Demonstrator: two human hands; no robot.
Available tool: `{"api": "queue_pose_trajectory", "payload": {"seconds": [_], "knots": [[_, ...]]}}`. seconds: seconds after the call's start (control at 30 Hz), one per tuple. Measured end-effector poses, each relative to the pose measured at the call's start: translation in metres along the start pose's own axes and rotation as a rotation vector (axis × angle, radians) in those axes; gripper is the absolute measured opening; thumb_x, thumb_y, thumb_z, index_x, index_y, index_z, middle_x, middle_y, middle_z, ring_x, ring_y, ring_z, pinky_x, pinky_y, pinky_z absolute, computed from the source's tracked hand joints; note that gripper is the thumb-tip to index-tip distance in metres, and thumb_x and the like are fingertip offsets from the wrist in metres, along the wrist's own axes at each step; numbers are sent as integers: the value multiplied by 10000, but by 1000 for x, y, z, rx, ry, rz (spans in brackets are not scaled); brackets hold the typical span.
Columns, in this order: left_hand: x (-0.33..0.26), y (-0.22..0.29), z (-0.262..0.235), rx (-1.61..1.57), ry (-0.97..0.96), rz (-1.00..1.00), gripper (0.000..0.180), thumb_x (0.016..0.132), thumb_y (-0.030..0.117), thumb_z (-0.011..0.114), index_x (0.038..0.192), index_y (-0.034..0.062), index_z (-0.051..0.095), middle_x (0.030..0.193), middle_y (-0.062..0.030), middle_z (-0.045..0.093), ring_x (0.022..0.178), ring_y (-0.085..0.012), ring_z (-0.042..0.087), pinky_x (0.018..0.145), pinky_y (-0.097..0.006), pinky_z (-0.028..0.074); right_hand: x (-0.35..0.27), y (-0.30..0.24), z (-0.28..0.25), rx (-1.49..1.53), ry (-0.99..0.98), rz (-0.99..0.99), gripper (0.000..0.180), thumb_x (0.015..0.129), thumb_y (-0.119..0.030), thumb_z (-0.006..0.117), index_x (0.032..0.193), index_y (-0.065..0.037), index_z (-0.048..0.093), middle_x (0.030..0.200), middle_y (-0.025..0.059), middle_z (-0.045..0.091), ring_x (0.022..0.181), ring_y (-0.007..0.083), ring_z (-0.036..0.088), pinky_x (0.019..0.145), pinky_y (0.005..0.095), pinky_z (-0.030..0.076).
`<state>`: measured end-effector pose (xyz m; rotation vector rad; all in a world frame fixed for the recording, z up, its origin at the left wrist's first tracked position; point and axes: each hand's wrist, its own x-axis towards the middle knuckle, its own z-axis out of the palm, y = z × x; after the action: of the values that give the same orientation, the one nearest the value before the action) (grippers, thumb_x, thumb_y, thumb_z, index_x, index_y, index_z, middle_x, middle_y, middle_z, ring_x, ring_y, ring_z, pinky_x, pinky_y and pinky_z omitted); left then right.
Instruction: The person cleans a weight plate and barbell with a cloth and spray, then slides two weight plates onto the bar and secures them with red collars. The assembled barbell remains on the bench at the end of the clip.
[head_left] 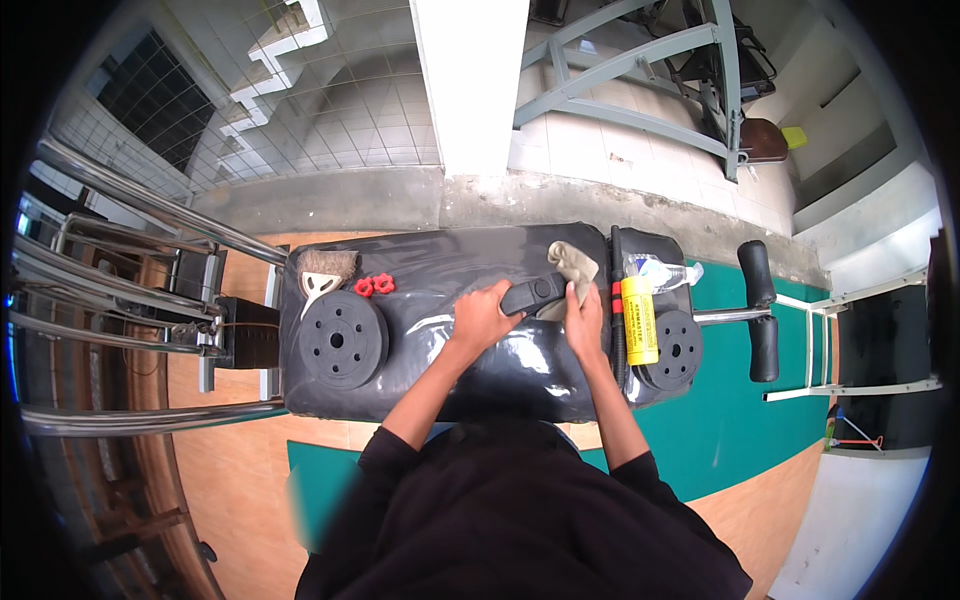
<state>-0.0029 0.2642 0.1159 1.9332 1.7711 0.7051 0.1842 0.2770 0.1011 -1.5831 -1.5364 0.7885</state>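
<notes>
Over the right part of the black padded bench, the left hand is clamped on an oblong black device, the right hand on a beige cloth against it. A weight plate (black, holed) lies on the bench's left.

At three o'clock, a yellow tube has dark printed words on it. Big letters run down its long side. The smaller print is too tiny to read.
</notes>
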Motion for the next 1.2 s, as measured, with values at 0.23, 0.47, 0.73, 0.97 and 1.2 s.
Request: {"api": "queue_pose_trajectory", "payload": {"seconds": [0.23, 0.47, 0.73, 0.97, 1.2], "knots": [[-5, -1, -5, 108, -83, 60, 433, 628, 337, 781, 940, 91, 608, 654, -138, 644, 662, -351, 641, 576, -443, 501, -56, -44, 21, -283, 9, -340, 493, 860, -200, 576, 1302, -8, 471, 1411, 112, 404, 1321, 360, 310, 1071, 489, 215], [-25, -35, 7, -292, -16, 45, 557, 670, 303, 803, 1112, 66, 562, 1037, -163, 635, 965, -339, 612, 812, -392, 493, -22, 7, 12, 29, 92, -136, 355, 946, -219, 487, 1195, 31, 525, 1290, 199, 480, 1242, 368, 392, 1027, 410, 300], [-25, -14, 4, -151, 27, 184, 470, 642, 217, 787, 1028, 27, 596, 976, -155, 632, 911, -352, 597, 778, -415, 487, -23, -14, 2, -245, 184, -362, 306, 865, -134, 556, 1136, 6, 566, 1322, 188, 463, 1276, 404, 358, 1064, 449, 274], [-22, 6, -22, -18, -106, 228, 437, 602, 197, 761, 996, 58, 633, 924, -109, 624, 884, -313, 577, 739, -409, 491, -40, -14, 4, -168, 68, -197, 371, 902, -239, 532, 1200, -19, 550, 1328, 193, 472, 1253, 369, 405, 1032, 424, 314], [-18, 8, -15, 12, -72, 255, 490, 596, 204, 766, 1048, 70, 635, 926, -96, 625, 887, -289, 584, 750, -391, 503, -34, 1, 10, 157, 156, 140, 388, 956, -254, 473, 1244, 4, 505, 1239, 238, 521, 1172, 345, 493, 962, 380, 370]]}}
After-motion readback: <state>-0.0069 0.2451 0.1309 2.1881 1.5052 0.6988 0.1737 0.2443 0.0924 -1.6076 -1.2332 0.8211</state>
